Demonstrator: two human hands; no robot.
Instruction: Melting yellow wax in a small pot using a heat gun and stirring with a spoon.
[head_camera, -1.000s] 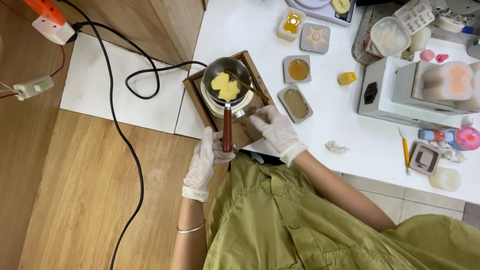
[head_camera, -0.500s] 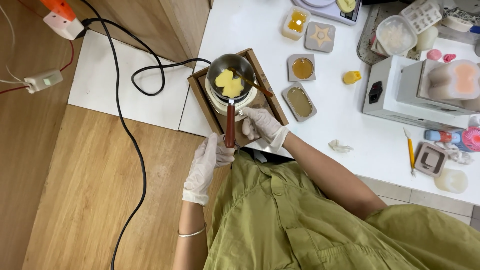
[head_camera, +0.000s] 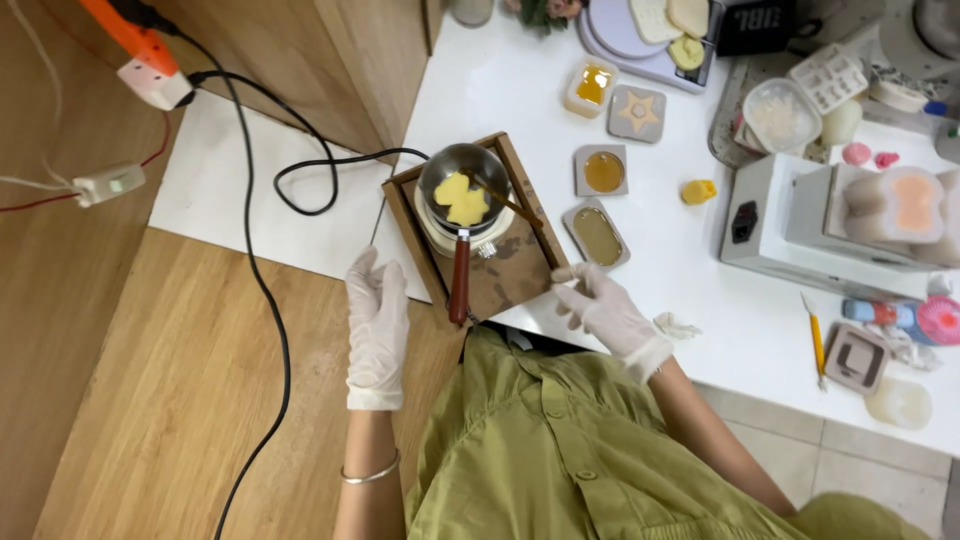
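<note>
Small steel saucepan with brown wooden handle, holding yellow wax lump, on white burner in wooden tray; gloved left hand flat, fingers spread, empty, beside tray; gloved right hand open, empty, at tray's corner

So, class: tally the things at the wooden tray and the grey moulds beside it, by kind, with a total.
Small pot with yellow wax: 1
Wooden tray: 1
Grey moulds, star, round, oval: 3
White-gloved hands, left, right, both empty: 2
Total: 7
</note>
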